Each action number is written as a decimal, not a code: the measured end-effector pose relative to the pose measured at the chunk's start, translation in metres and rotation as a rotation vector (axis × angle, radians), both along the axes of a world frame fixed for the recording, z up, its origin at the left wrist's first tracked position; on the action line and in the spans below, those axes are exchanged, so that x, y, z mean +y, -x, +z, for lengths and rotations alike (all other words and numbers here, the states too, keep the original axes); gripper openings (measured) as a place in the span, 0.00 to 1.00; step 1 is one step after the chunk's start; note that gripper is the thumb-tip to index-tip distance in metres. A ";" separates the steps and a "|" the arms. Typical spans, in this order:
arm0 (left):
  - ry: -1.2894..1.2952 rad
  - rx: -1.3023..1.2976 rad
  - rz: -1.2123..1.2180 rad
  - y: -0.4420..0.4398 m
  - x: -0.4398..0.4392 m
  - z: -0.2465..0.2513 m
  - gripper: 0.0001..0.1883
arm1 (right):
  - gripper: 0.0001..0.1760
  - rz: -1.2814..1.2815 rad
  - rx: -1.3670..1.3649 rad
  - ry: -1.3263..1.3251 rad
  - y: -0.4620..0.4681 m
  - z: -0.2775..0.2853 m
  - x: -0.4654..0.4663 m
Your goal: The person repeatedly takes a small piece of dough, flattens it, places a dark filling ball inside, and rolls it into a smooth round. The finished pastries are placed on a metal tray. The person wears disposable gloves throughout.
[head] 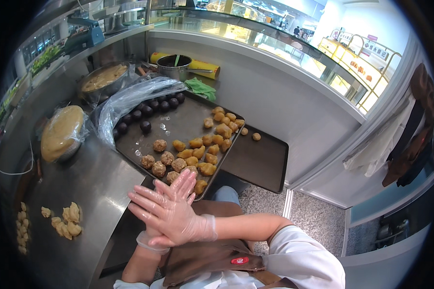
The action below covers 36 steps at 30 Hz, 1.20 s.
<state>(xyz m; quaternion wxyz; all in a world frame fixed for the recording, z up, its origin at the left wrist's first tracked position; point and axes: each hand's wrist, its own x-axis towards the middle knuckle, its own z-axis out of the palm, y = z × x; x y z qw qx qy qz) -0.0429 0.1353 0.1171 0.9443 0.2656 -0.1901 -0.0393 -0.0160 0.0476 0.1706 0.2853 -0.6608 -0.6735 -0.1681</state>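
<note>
My right hand [173, 215], in a clear plastic glove, lies flat across my left hand [182, 188], gloved the same way, with the palms together. Whether anything sits between the palms is hidden. Just beyond the fingertips is the near corner of a dark baking tray [173, 124]. On it are several nutty-looking brown balls [159, 168], several lumps of amber-coloured paste [207, 168] and, towards the far left, rows of dark, glossy balls [145, 126]. Clear plastic sheeting [119, 97] partly covers the tray's left side.
Pale dough pieces [67, 224] lie on the steel counter [94, 180]. A film-wrapped dough bowl [63, 133], another bowl [105, 77] and a saucepan [173, 67] stand behind. A second tray [260, 159] juts out right, near the wall. A green cloth [200, 88] lies behind the tray.
</note>
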 end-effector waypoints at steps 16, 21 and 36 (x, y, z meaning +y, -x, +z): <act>-0.017 0.128 0.230 0.023 -0.008 -0.006 0.47 | 0.17 0.092 0.332 -0.275 -0.017 -0.004 0.016; -0.175 0.144 0.389 0.030 -0.012 0.004 0.49 | 0.17 0.120 0.323 -0.245 -0.017 -0.008 0.019; 0.065 0.352 0.377 0.058 0.013 0.013 0.29 | 0.12 0.108 0.483 -0.229 -0.022 -0.004 0.047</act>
